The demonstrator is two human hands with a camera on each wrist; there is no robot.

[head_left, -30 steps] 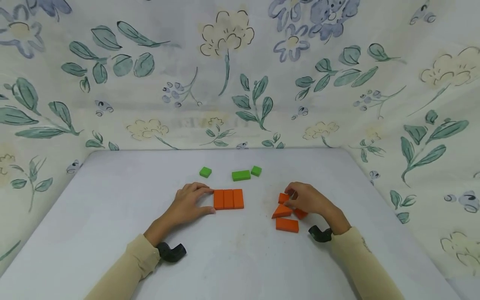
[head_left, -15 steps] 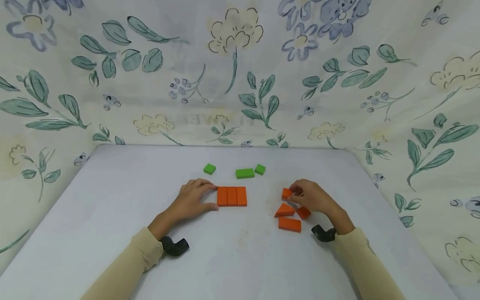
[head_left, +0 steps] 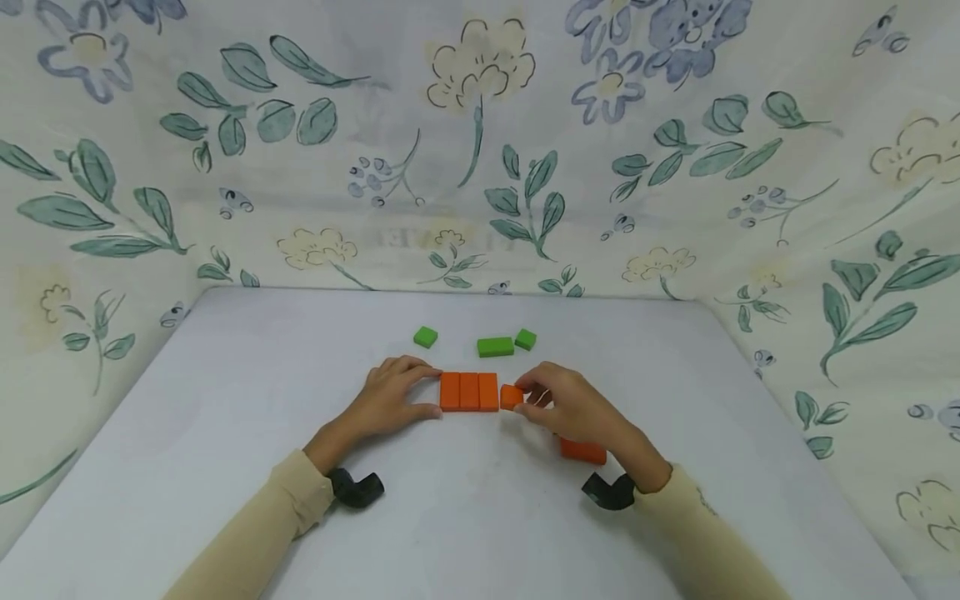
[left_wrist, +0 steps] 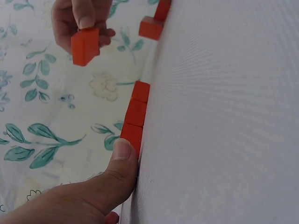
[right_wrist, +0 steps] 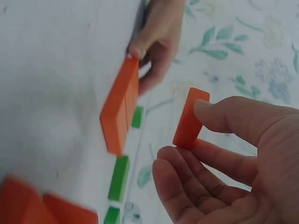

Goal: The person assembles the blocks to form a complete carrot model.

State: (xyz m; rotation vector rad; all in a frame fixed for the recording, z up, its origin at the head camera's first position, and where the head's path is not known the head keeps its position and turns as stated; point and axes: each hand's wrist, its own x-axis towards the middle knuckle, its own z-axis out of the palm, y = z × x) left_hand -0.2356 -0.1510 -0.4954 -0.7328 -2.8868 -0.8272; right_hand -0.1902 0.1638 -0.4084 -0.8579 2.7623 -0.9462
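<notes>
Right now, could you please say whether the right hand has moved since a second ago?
Yes: the right hand has moved left, nearer the long green block.

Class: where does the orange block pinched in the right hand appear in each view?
Head: held block, slightly right of and below centre.
Left wrist: held block, upper left.
Right wrist: held block, just right of centre.
Shared landmark: the row of three orange blocks.
</notes>
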